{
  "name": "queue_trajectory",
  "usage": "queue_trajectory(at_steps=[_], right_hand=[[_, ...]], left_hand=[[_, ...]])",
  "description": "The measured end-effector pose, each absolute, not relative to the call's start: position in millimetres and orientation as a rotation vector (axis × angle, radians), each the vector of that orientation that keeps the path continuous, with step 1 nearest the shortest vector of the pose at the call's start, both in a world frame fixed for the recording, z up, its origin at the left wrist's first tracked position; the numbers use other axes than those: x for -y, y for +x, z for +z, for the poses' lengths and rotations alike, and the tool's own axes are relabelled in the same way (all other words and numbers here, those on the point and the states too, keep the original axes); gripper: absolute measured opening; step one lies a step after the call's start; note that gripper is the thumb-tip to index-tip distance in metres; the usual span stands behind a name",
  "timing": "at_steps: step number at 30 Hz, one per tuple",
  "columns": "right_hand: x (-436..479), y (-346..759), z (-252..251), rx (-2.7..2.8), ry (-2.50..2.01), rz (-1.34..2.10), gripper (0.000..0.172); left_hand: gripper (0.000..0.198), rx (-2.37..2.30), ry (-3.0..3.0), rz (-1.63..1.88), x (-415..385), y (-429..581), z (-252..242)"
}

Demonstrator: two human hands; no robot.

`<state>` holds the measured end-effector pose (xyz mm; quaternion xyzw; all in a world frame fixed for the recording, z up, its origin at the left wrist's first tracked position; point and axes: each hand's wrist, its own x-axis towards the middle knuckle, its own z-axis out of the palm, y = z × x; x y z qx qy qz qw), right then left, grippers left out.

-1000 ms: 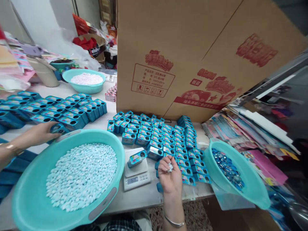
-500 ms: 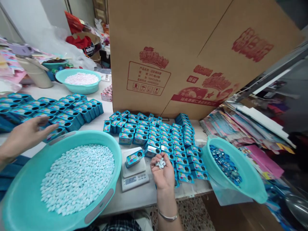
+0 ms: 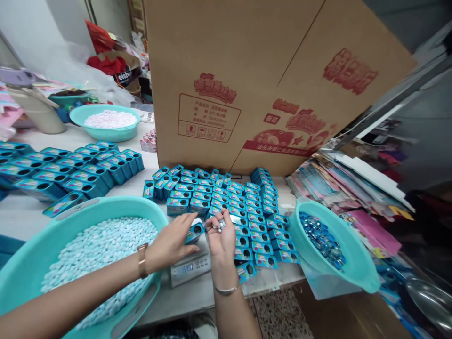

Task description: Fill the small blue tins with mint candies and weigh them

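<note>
Basin (image 3: 21, 263), turquoise, left foreground: held pale pellets (image 3: 102, 242), partly hidden by the left forearm (image 3: 95, 282). Scale (image 3: 199, 264), just beyond: bore one blue tin (image 3: 196, 232), which, by judgement, wanted light handling by its sides, kept level, without downward pressure. Left hand (image 3: 173, 239): half-spread about the tin, fingers and thumb apart; firm contact could not be told. Right hand (image 3: 222, 240), just beside: palm up, cupped, fingers curled around several small pellets (image 3: 221, 226). Beyond: rows of similar tins (image 3: 236, 198); printed carton (image 3: 254, 70).

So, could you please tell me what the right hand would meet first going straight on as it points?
Likely the blue containers just beyond the right hand, though its height is unclear.
</note>
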<state>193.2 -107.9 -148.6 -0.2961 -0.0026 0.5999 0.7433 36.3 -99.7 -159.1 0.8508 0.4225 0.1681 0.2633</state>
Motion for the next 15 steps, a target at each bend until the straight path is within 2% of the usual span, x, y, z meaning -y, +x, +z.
queue_trajectory(at_steps=[5,7,12,15], right_hand=[[102,190,-153,0.026,-0.624,1.375,0.015],[103,192,-155,0.024,-0.587,1.433,0.014],[112,204,-157,-0.018,-0.493,1.509,0.009],[120,212,-155,-0.067,-0.482,1.492,0.009]], left_hand=[[0.042,-1.142,2.270,0.319,92,52,-171],[0.041,-1.104,2.268,0.336,92,50,-173],[0.054,-1.136,2.259,0.361,95,44,-177],[0.037,-1.177,2.223,0.364,99,42,-173]])
